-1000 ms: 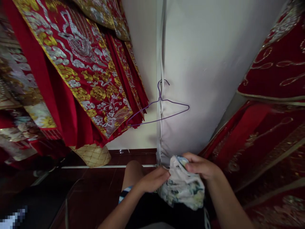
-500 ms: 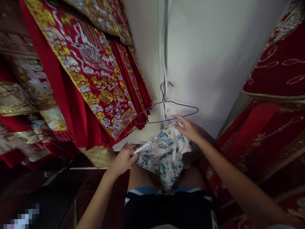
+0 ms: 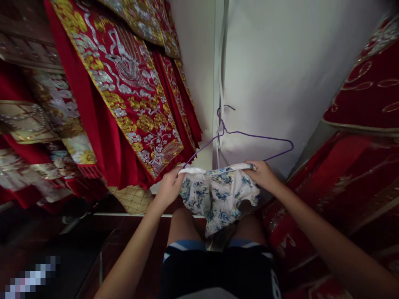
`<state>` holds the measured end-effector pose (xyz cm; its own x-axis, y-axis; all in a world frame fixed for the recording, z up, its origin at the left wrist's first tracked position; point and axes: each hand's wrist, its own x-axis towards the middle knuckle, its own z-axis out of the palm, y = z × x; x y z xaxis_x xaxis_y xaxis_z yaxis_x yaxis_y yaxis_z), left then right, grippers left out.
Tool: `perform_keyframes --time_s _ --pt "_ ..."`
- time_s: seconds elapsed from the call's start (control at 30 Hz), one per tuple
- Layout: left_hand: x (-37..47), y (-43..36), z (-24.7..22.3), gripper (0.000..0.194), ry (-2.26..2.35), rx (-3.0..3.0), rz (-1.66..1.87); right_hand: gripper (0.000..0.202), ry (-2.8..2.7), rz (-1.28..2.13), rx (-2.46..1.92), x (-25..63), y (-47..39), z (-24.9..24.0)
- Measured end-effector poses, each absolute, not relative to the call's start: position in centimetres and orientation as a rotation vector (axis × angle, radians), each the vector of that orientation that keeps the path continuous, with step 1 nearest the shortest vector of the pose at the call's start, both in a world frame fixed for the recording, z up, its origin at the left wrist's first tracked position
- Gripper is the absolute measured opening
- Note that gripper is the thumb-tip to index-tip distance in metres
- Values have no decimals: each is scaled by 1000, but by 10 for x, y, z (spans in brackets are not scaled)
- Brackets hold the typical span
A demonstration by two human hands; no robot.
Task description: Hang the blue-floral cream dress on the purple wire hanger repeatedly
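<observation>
A white garment with a blue floral print [image 3: 222,197] hangs between my hands, its white band along the top edge pulled out sideways. My left hand [image 3: 170,185] is closed on the left end of that band. At the other end, my right hand [image 3: 263,176] pinches the band. Just above the cloth is a thin purple hanger [image 3: 223,129]. Its lower bar is mostly hidden behind the garment and my hands. Whether my fingers also hold the hanger bar I cannot make out.
Red embroidered costumes [image 3: 137,104] with gold and silver patterns hang on the left. More red garments [image 3: 352,170] stand close on the right. A pale wall [image 3: 268,79] is ahead, with a white cord [image 3: 222,83] running down its corner. My knees are below the cloth.
Both hands have risen to the hanger's lower bar. The garment's band, slanted before, is now nearly level and stretched wider. The hanger's right end has shifted right.
</observation>
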<state>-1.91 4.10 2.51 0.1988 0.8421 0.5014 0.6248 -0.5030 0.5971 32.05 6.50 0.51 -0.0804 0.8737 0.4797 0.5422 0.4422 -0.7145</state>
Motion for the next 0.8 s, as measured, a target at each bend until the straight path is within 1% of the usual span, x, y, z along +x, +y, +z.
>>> perform_keyframes --time_s 0.1,0.2,0.23,0.3,0.37,0.4,0.43,0.53,0.57,0.6,0.67,0.8 --pt "2 57 42 30 1350 2209 1356 28 -1706 604 -1198 313 58 8" --pt "24 77 60 21 1234 2281 1402 34 -1637 706 -1167 302 57 6" --pt "30 84 65 18 1192 2294 1432 34 -1628 700 -1166 299 57 6" --pt "39 97 69 24 1127 2303 1508 33 -1636 627 -1176 299 56 6" --pt "43 107 69 31 1117 2314 1553 32 -1619 471 -1209 305 54 8" --pt "42 111 68 31 1126 2320 1555 33 -1584 375 -1244 311 54 11" --pt "41 114 67 31 1141 2321 1548 40 -1539 282 -1285 319 53 13" --pt "35 120 65 30 1143 2277 1539 80 -1417 110 -1393 347 57 21" --pt "33 121 66 31 1118 2257 1525 87 -1405 90 -1413 356 61 24" --pt "31 121 68 31 1088 2235 1499 87 -1409 79 -1425 365 65 27" --pt "27 122 73 31 1033 2163 1424 76 -1451 75 -1427 380 73 34" --pt "9 123 86 30 972 1818 1182 29 -1539 90 -1400 400 80 52"
